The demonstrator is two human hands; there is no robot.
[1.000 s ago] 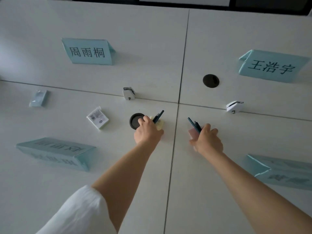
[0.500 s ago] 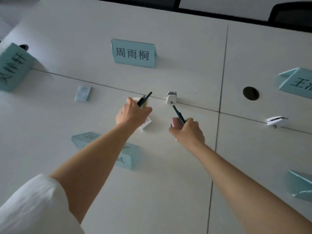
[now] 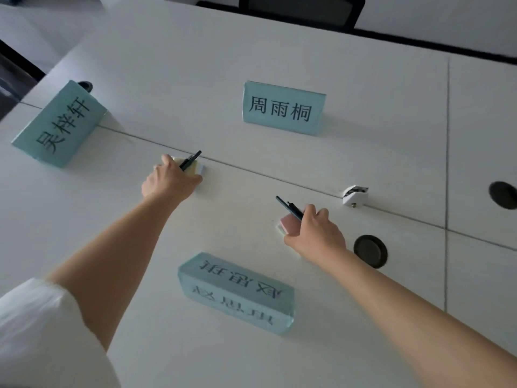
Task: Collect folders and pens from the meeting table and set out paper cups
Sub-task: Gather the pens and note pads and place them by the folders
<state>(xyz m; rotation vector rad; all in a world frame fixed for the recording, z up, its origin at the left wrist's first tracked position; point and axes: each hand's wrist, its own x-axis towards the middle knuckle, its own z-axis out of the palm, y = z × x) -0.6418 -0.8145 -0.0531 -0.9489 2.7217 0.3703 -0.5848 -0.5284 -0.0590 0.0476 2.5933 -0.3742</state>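
Pens (image 3: 190, 160) and pads sit clenched in both hands' closed grip.

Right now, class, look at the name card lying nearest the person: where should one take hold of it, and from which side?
Grip the near name card across its top ridge, coming straight down from above. It is a folded tent whose sloping faces meet in a narrow ridge that fingers can pinch, and neither hand covers it.

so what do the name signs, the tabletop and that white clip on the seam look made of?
Name signs, e.g. the far name sign: teal paper or card with black print, seemingly inside a clear glossy plastic tent; the near name sign shows translucent edges. Tabletop: matte white panels, likely laminate, with thin seams. White clip: looks like glossy moulded plastic with a small metal screw; uncertain at this size.
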